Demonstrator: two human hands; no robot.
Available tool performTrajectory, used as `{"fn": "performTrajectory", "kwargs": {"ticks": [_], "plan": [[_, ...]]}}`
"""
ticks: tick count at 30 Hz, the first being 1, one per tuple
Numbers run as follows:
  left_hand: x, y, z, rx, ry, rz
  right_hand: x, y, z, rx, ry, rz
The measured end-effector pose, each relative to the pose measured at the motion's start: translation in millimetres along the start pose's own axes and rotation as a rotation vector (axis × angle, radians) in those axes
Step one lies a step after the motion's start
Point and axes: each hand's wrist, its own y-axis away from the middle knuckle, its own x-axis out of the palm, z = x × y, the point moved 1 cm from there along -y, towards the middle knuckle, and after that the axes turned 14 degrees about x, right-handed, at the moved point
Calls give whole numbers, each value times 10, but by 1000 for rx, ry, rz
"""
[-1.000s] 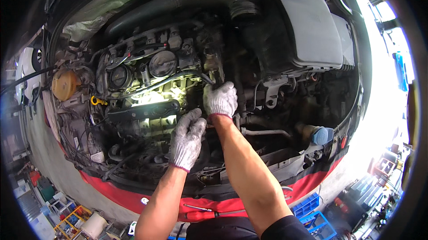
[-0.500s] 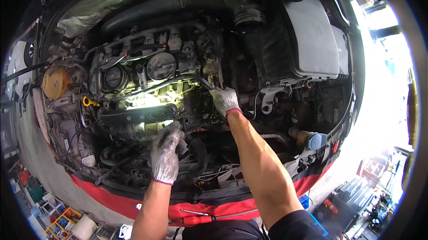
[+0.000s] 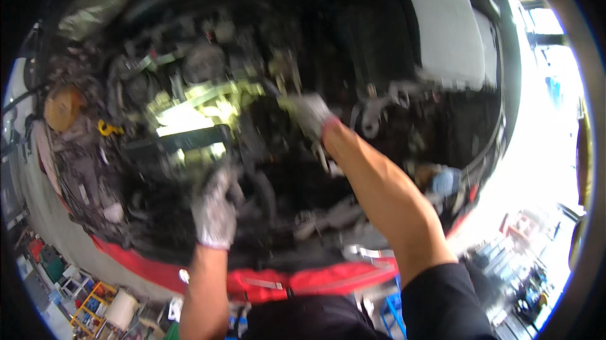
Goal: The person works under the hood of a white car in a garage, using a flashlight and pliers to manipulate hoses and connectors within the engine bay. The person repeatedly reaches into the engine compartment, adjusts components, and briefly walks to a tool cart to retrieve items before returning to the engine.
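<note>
While the whole view is smeared by motion, an open car engine bay (image 3: 208, 106) with dark hoses and lit metal parts is recorded. Left hand (image 3: 216, 208), grey-gloved, is laid low on dark engine parts; its grip cannot be told. Right hand (image 3: 310, 114), grey-gloved, is pressed at the engine's centre; grip likewise unclear. Red bumper edge (image 3: 303, 280), orange round reservoir cap (image 3: 63, 106) and workshop floor clutter (image 3: 95, 305) are noted.

Blurred, grimy engine (image 3: 208, 106), lit at its middle, in the open bay, gloved hands on it.
</note>
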Motion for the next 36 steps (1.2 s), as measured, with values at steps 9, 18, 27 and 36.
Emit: {"fn": "performTrajectory", "kwargs": {"ticks": [9, 18, 27, 36], "plan": [[46, 512, -166, 186, -472, 172, -698, 2346, 751, -487, 429, -392], [591, 1112, 162, 130, -663, 634, -783, 3843, -1453, -169, 828, -284], [685, 1030, -38, -320, -543, 764, -790, 3759, -1219, -159, 702, -286], [723, 856, -302, -497, -714, 1258, -1082, 3730, -733, 111, 152, 200]]}}
